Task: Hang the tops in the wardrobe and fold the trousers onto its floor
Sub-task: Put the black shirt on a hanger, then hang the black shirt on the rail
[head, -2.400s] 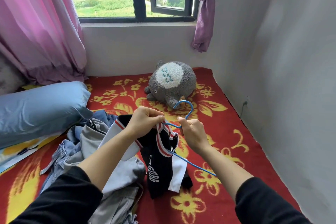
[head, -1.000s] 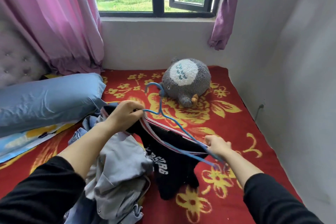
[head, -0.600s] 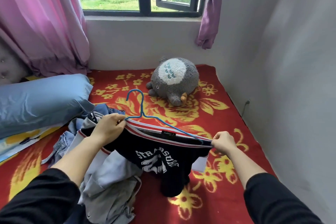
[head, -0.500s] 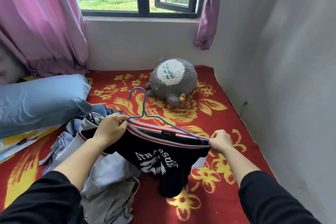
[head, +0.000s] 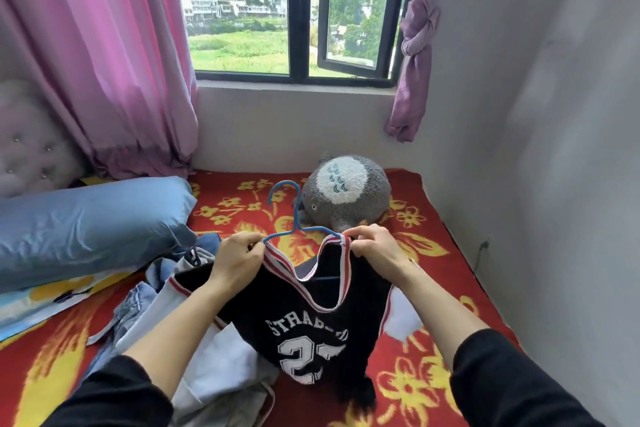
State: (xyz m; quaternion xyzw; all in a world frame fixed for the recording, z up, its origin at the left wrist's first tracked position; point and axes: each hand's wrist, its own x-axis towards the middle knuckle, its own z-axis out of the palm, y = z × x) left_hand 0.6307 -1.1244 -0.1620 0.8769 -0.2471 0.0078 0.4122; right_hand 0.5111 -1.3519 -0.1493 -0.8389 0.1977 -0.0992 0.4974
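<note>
Finally, in the head view, my left hand (head: 239, 258) and right hand (head: 374, 248) each pinched a striped shoulder of the black jersey (head: 304, 315). It sat squarely on the blue hanger (head: 287, 215) just before the plush toy (head: 346, 194), no longer stretched sideways. Ready for the wardrobe, I judged.

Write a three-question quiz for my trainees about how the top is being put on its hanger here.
1. True or false: the hook of the blue hanger rises above the neckline of the black jersey.
2. The left hand and right hand pinch the jersey at: A its shoulder straps, B its hem, C its printed number.
3. What sits just beyond the hook?
Key: 1 true; 2 A; 3 the grey plush toy.
</note>
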